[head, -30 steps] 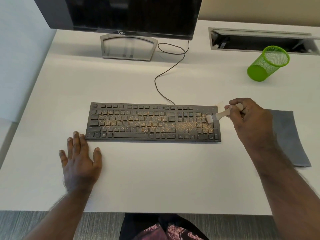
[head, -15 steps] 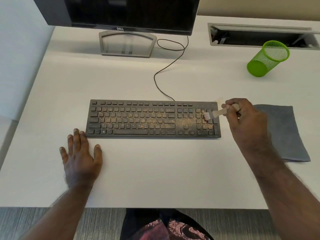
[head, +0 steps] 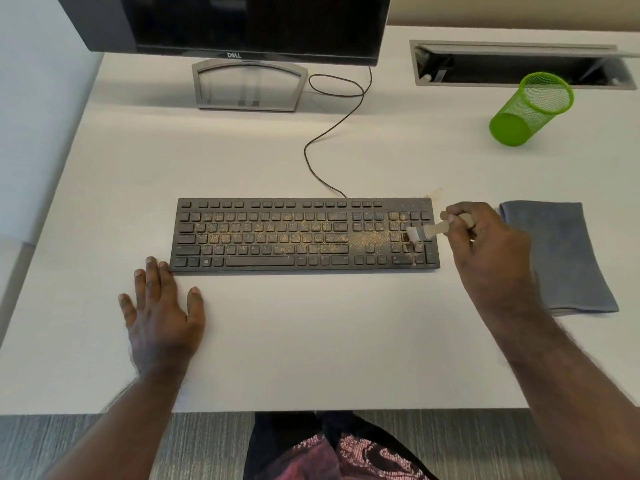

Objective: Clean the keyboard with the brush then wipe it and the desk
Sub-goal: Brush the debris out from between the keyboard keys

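A black keyboard lies across the middle of the white desk, dusted with yellowish crumbs that are thickest between the letter keys and the number pad. My right hand grips a small pale brush by its handle, and the bristles touch the number pad keys at the keyboard's right end. My left hand rests flat on the desk, fingers spread, with the fingertips at the keyboard's front left corner. A grey cloth lies flat on the desk to the right of my right hand.
A dark monitor on a grey stand sits behind the keyboard, whose cable loops between them. A green mesh pen cup stands at the back right, in front of an open cable hatch. A few crumbs lie beyond the keyboard's right rear corner.
My right hand has moved the brush a little nearer and leftward over the number pad keys. My left hand has stayed flat beside the keyboard's front left corner.
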The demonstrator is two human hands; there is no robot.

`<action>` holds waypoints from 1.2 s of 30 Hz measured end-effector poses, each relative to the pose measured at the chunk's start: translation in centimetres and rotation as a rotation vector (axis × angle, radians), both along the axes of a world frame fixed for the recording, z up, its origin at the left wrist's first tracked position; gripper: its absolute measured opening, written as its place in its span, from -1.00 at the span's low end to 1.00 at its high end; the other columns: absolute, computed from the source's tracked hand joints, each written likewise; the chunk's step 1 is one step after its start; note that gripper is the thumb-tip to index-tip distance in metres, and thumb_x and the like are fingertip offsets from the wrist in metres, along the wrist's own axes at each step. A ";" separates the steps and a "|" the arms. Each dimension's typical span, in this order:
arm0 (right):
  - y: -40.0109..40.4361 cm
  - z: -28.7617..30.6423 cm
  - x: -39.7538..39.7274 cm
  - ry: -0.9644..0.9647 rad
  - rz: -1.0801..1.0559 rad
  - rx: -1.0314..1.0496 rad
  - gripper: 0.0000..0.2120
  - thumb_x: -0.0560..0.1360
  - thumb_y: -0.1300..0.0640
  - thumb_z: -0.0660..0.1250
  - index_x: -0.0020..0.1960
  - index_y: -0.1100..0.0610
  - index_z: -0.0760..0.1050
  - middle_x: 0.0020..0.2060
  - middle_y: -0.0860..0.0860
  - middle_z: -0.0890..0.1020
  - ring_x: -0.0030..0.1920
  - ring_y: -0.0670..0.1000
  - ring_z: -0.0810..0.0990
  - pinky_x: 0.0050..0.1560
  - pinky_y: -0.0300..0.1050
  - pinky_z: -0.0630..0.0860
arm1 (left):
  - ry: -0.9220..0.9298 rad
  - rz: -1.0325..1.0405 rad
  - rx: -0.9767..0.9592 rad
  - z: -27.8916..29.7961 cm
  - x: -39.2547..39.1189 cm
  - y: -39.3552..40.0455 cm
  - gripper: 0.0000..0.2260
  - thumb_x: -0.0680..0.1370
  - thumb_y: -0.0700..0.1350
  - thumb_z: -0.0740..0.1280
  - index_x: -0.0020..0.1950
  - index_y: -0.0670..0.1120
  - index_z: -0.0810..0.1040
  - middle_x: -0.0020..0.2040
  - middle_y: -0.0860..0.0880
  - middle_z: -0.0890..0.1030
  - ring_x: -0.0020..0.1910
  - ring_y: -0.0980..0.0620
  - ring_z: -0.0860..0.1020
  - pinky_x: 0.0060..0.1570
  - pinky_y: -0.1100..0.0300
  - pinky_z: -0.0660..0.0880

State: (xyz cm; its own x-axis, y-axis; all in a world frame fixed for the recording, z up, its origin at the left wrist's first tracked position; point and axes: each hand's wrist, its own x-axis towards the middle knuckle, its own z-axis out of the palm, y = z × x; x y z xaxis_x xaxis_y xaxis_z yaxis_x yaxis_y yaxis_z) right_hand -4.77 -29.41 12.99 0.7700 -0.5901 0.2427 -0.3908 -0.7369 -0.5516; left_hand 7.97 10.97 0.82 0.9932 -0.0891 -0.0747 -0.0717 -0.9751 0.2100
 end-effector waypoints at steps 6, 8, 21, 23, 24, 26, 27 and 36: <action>-0.1 -0.4 -0.8 0.097 0.038 0.001 -0.83 0.60 0.12 0.23 0.09 0.11 0.57 -0.17 0.10 0.70 -0.27 0.12 0.64 -0.32 -0.02 0.57 | -0.001 -0.005 0.003 0.0 0.1 -0.1 -0.30 0.59 0.18 -0.02 0.66 -0.16 0.08 0.68 -0.07 0.04 0.66 -0.07 -0.03 0.61 -0.14 -0.12; 0.0 -0.1 -1.0 0.101 0.042 -0.013 -0.84 0.61 0.13 0.24 0.09 0.13 0.57 -0.17 0.11 0.70 -0.27 0.12 0.64 -0.32 -0.13 0.52 | -0.002 -0.005 0.001 0.0 0.0 0.0 -0.30 0.59 0.18 -0.02 0.66 -0.16 0.08 0.68 -0.08 0.04 0.66 -0.07 -0.03 0.61 -0.15 -0.12; 0.4 0.1 -1.7 0.073 0.020 0.005 -0.85 0.60 0.13 0.25 0.08 0.12 0.57 -0.18 0.08 0.70 -0.24 0.11 0.65 -0.29 0.00 0.57 | -0.011 0.001 -0.014 -0.1 0.0 -0.1 -0.30 0.59 0.17 -0.01 0.66 -0.17 0.12 0.68 -0.08 0.06 0.66 -0.09 0.00 0.60 -0.15 -0.12; 0.2 0.1 -1.4 0.024 -0.004 0.022 -0.85 0.61 0.12 0.25 0.08 0.12 0.57 -0.15 0.07 0.71 -0.20 0.07 0.67 -0.26 -0.05 0.54 | -0.010 0.001 -0.015 -0.1 0.0 -0.1 -0.30 0.59 0.17 -0.01 0.66 -0.17 0.11 0.68 -0.08 0.06 0.66 -0.09 0.00 0.60 -0.16 -0.12; 0.2 0.0 -1.3 0.005 -0.009 0.030 -0.84 0.61 0.12 0.24 0.09 0.12 0.57 -0.13 0.06 0.71 -0.18 0.06 0.67 -0.25 -0.07 0.53 | -0.010 0.000 -0.014 -0.1 0.0 -0.1 -0.30 0.59 0.18 -0.01 0.66 -0.17 0.11 0.68 -0.08 0.06 0.66 -0.09 0.00 0.60 -0.16 -0.12; 0.2 -0.1 -1.2 0.012 -0.004 0.034 -0.85 0.61 0.13 0.24 0.09 0.11 0.56 -0.14 0.05 0.71 -0.19 0.06 0.67 -0.27 -0.04 0.55 | -0.009 0.000 -0.012 -0.1 0.0 -0.1 -0.30 0.59 0.18 -0.02 0.66 -0.17 0.11 0.68 -0.08 0.05 0.66 -0.09 -0.01 0.60 -0.15 -0.12; 0.3 -0.2 -1.2 0.032 0.002 0.029 -0.85 0.61 0.13 0.24 0.08 0.12 0.57 -0.16 0.06 0.70 -0.21 0.07 0.66 -0.29 -0.03 0.56 | -0.007 0.001 -0.013 -0.1 0.0 -0.1 -0.29 0.59 0.18 -0.02 0.66 -0.17 0.10 0.68 -0.08 0.05 0.66 -0.08 -0.01 0.60 -0.15 -0.13; -0.1 0.2 -1.0 0.017 -0.010 -0.009 -0.83 0.62 0.10 0.23 0.09 0.09 0.57 -0.17 0.05 0.69 -0.26 0.07 0.64 -0.31 -0.05 0.55 | -0.002 -0.001 -0.015 -0.1 0.0 -0.1 -0.29 0.59 0.19 -0.03 0.66 -0.16 0.09 0.68 -0.07 0.04 0.66 -0.07 -0.02 0.61 -0.14 -0.13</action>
State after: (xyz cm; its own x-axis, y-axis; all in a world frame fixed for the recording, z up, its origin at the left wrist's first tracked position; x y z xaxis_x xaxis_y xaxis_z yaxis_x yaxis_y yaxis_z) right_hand -5.80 -29.49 13.22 0.7683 -0.5956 0.2346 -0.4076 -0.7377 -0.5382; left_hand 7.97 10.90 0.71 0.9933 -0.0909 -0.0709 -0.0729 -0.9717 0.2245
